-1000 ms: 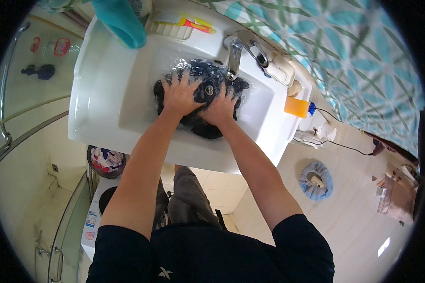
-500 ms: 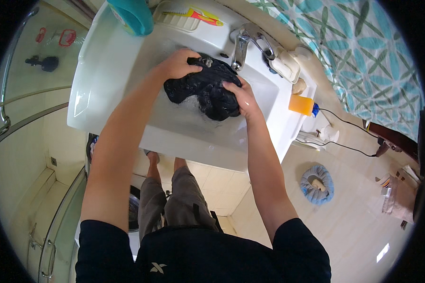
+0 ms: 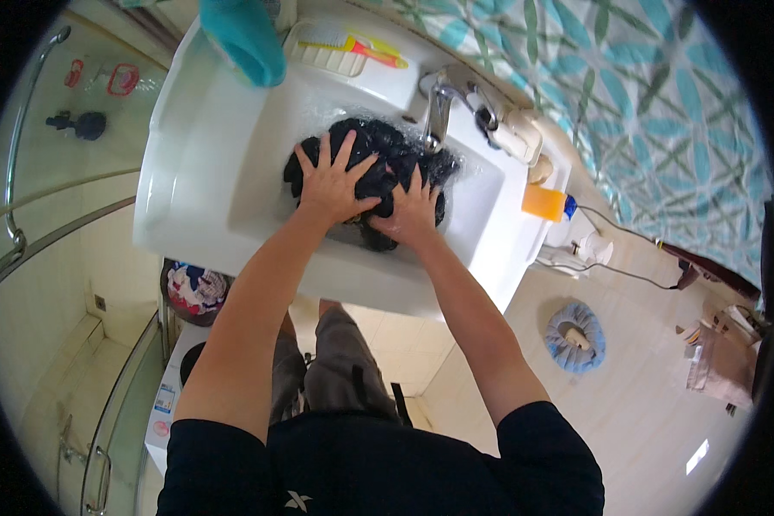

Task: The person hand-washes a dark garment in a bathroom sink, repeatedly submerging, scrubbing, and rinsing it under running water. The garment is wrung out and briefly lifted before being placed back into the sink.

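A wet, bunched black garment (image 3: pixel 378 179) lies in the water of a white washbasin (image 3: pixel 198 172). On its nine o'clock side, the left hand (image 3: pixel 329 189) rests flat, fingers splayed wide, gripping nothing; at four o'clock, the right hand (image 3: pixel 414 215) presses on it, fingers spread, likewise without a grip. From the garment, a chrome faucet (image 3: pixel 437 120) stands between one and two o'clock, a yellow-and-red scrubbing brush (image 3: pixel 374 52) near twelve, a teal bottle (image 3: pixel 245 47) between ten and eleven.
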### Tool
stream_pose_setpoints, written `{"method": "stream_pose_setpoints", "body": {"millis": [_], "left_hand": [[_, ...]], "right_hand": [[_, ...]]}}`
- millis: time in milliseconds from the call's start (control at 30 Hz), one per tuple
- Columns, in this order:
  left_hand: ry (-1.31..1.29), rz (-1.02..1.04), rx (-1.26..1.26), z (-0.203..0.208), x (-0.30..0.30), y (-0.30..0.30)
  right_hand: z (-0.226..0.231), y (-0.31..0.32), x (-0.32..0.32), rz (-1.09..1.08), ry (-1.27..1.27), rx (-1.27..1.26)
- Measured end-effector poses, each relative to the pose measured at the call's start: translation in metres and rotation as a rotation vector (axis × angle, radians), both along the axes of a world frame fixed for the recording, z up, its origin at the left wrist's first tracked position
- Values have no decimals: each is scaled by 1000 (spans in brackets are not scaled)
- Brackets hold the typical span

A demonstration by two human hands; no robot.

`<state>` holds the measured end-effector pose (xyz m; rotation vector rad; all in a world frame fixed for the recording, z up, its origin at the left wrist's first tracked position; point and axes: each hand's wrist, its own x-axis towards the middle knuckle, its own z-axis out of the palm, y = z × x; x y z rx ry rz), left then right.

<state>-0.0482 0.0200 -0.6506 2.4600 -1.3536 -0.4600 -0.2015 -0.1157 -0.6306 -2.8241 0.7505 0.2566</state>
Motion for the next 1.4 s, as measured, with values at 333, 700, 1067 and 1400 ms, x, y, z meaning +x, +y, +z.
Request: {"method": "stream_pose_setpoints", "body": {"millis": [333, 700, 1067, 1400], "left_hand": [[10, -127, 14, -21, 51, -66], [1019, 408, -467, 17, 90, -33], [121, -88, -37, 18, 15, 12], [-60, 125, -30, -41, 14, -55]], "right_hand": [[-25, -41, 53, -227, 414, -61], [51, -47, 3, -609, -593, 1178], [18, 12, -9, -16, -24, 86], [-39, -39, 29, -49, -30, -158]]}}
